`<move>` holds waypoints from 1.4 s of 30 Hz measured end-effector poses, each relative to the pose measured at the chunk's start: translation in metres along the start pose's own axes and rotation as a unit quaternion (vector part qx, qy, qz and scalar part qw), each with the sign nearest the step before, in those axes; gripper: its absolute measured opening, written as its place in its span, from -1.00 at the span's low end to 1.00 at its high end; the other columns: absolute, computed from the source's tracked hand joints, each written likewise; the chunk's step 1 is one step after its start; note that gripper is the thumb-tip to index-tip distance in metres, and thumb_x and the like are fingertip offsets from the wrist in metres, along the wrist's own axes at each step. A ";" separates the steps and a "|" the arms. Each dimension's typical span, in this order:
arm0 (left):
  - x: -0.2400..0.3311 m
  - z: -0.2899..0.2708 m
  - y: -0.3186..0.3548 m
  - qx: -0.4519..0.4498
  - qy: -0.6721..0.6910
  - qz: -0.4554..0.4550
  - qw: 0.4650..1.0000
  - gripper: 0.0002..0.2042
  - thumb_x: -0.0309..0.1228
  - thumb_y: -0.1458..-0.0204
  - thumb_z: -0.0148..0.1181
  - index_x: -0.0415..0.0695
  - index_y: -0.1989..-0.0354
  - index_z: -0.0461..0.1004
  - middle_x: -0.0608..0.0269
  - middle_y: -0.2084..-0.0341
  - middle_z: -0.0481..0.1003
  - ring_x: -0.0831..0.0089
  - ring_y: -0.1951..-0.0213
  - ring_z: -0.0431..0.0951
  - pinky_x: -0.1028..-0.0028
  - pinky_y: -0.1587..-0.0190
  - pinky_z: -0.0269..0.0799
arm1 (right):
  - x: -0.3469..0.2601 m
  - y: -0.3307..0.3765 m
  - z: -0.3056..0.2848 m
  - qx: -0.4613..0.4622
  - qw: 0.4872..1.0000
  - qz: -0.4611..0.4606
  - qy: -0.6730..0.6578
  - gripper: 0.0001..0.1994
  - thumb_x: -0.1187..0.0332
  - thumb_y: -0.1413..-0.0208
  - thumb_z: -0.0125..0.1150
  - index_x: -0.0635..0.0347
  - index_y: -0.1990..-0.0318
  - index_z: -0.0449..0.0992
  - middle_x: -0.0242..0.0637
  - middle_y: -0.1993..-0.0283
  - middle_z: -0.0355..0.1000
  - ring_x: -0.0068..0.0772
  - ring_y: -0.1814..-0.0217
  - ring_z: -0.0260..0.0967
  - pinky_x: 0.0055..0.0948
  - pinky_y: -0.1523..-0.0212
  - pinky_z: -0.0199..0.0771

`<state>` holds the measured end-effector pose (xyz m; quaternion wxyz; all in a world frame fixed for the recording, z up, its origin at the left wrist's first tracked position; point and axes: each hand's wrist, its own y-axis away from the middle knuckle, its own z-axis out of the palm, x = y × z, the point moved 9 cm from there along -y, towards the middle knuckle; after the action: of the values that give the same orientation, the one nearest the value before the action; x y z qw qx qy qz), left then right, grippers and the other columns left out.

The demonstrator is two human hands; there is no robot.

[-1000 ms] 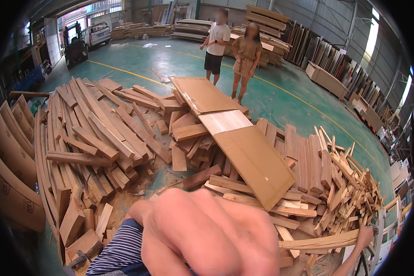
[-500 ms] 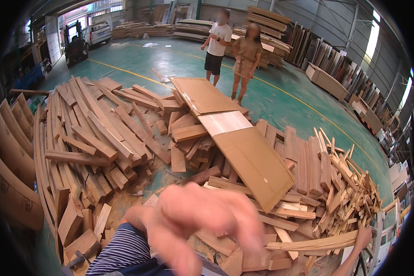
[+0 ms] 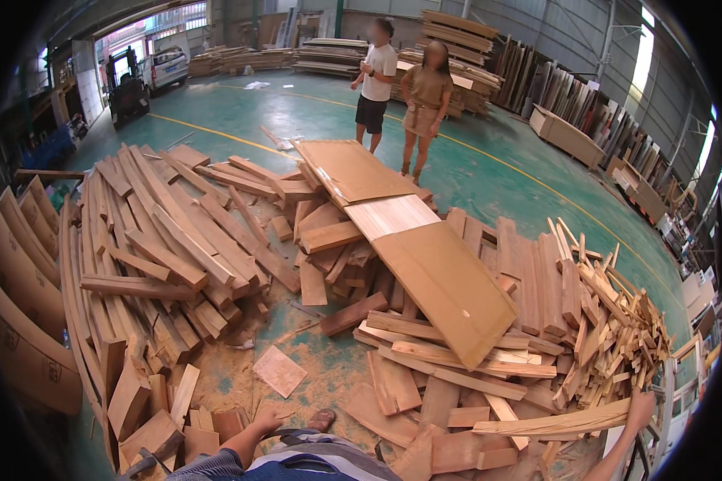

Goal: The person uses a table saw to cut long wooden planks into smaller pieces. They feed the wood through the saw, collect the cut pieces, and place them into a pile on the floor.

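At the lower right, my right hand (image 3: 641, 407) is closed round the right end of a long pale wooden plank (image 3: 557, 421), which lies across other offcuts. My left hand (image 3: 266, 422) is low near my body, below a striped sleeve (image 3: 217, 463). Its fingers look stretched out, with nothing visible in them. Beyond it a square reddish wooden piece (image 3: 280, 371) lies flat on the sawdust-strewn floor. My brown shoe (image 3: 322, 420) shows just right of the left hand.
Long curved timbers (image 3: 136, 232) are heaped on the left beside brown cartons (image 3: 28, 321). A cardboard-covered panel (image 3: 441, 280) slants over a central wood pile. Thin offcuts (image 3: 618, 321) crowd the right. Two people (image 3: 373, 80) stand beyond; a forklift (image 3: 127, 88) is parked far left.
My left hand, large and blurred close to the camera before, has dropped to the lower left, uncovering the floor and the square piece. The right hand keeps its hold on the plank.
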<state>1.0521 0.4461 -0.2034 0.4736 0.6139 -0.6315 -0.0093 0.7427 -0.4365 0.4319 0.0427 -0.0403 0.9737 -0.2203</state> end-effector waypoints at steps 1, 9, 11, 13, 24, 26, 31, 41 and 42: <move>-0.057 0.005 0.016 -0.020 -0.073 -0.104 0.992 -0.57 -0.22 0.09 0.27 -0.34 0.14 0.62 -0.28 0.21 0.61 -0.09 0.04 0.62 0.17 0.03 0.53 | -0.003 -0.001 0.004 -0.013 1.000 0.004 0.009 -0.45 -0.04 -0.07 0.13 0.32 0.04 0.50 0.16 0.05 0.54 0.32 0.01 0.47 0.15 0.02 0.45; -0.161 -0.029 0.073 0.167 0.024 -0.232 0.958 -0.86 -0.40 -0.02 0.21 -0.19 0.38 0.62 0.09 0.55 0.63 0.34 0.56 0.63 0.29 0.51 0.54 | -0.013 -0.008 0.012 -0.036 0.999 0.004 0.028 -0.41 -0.10 -0.07 0.11 0.26 -0.03 0.49 0.13 -0.01 0.53 0.30 -0.04 0.46 0.17 -0.01 0.45; -0.150 -0.033 0.053 0.165 0.025 -0.213 0.963 -0.81 -0.37 -0.03 0.19 -0.20 0.28 0.64 0.02 0.42 0.64 0.15 0.35 0.65 0.22 0.27 0.56 | -0.027 -0.006 0.015 -0.036 0.999 -0.011 0.023 -0.40 -0.10 -0.07 0.10 0.26 -0.05 0.49 0.13 -0.02 0.53 0.31 -0.05 0.46 0.17 -0.02 0.45; -0.054 -0.046 0.030 0.124 0.048 -0.180 0.975 -0.76 -0.32 -0.05 0.18 -0.19 0.22 0.65 -0.04 0.31 0.65 0.02 0.18 0.68 0.15 0.10 0.57 | -0.021 -0.002 -0.008 -0.021 0.999 -0.011 0.040 -0.40 -0.10 -0.07 0.09 0.25 -0.07 0.50 0.13 -0.03 0.53 0.31 -0.07 0.45 0.17 -0.03 0.45; 0.032 -0.085 0.009 0.164 0.049 -0.014 0.985 -0.67 -0.22 -0.19 0.10 -0.29 0.34 0.59 0.01 0.59 0.59 0.23 0.48 0.65 0.24 0.34 0.51 | -0.048 0.008 0.010 -0.060 0.996 -0.055 0.040 -0.28 -0.30 -0.06 0.04 0.22 -0.06 0.51 0.18 -0.04 0.52 0.31 -0.11 0.44 0.11 -0.12 0.38; 0.025 -0.073 0.011 0.131 0.028 -0.095 0.986 -0.59 -0.12 -0.19 0.13 -0.28 0.39 0.64 -0.02 0.57 0.60 0.21 0.40 0.67 0.23 0.25 0.53 | -0.027 0.006 0.007 -0.051 0.997 -0.038 0.052 -0.28 -0.29 -0.06 0.04 0.21 -0.06 0.51 0.18 -0.05 0.52 0.31 -0.12 0.43 0.10 -0.12 0.38; -0.010 -0.061 0.009 0.110 -0.073 -0.102 0.986 -0.54 -0.02 -0.14 0.15 -0.25 0.40 0.66 -0.01 0.51 0.63 0.16 0.36 0.67 0.21 0.18 0.53 | -0.006 0.019 -0.003 -0.073 0.994 0.009 0.084 -0.24 -0.29 -0.08 -0.01 0.23 -0.15 0.49 0.23 -0.10 0.49 0.30 -0.19 0.40 0.07 -0.20 0.35; -0.003 -0.038 -0.041 0.013 0.019 -0.102 0.994 -0.43 -0.10 -0.09 0.21 -0.33 -0.13 0.50 -0.05 0.41 0.64 0.24 0.42 0.67 0.27 0.25 0.56 | 0.067 0.025 0.004 -0.085 0.995 0.014 0.057 -0.23 -0.25 -0.12 0.03 0.47 -0.03 0.51 0.34 -0.07 0.45 0.35 -0.17 0.39 0.05 -0.20 0.33; 0.012 -0.042 -0.047 0.008 0.032 -0.088 0.996 -0.40 -0.12 -0.09 0.22 -0.36 -0.18 0.44 -0.07 0.39 0.64 0.25 0.42 0.67 0.27 0.26 0.56 | 0.070 0.028 0.004 -0.091 0.994 0.012 0.052 -0.24 -0.24 -0.13 0.04 0.48 -0.01 0.51 0.36 -0.06 0.45 0.36 -0.16 0.38 0.04 -0.19 0.33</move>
<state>1.1156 0.4493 -0.2010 0.4859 0.6707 -0.5598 -0.0265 0.6718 -0.4197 0.4116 -0.0089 -0.0214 0.9910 -0.1320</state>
